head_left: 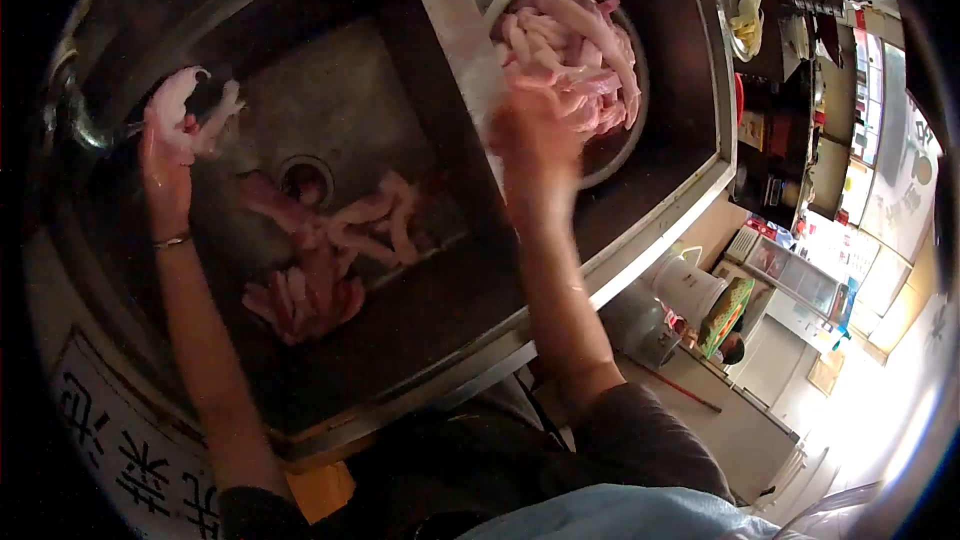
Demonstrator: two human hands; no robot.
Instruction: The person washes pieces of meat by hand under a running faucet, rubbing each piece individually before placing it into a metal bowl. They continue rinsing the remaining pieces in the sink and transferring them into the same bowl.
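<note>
Strips of raw meat (575,30) are heaped in a round metal bowl (601,152) in the right-hand basin, and loose pieces (318,250) lie on the floor of the left-hand basin (335,80), around and beside its drain (305,180).

The left arm reaches well forward, nearly straight, along the left side of the left-hand basin, with a thin band (173,240) at the wrist. The left hand (168,150) is near the faucet (80,115), its grip grasping a pale piece of meat (178,92) that partly hides the fingers.

The right arm extends over the sink's near edge, its forearm slanting inward from a dark sleeve (650,440). The right hand (540,135) is at the bowl's left side, close to the divider (450,5) and over the edge of the heap; it is blurred, so I cannot tell whether that grip is released or clenched.
</note>
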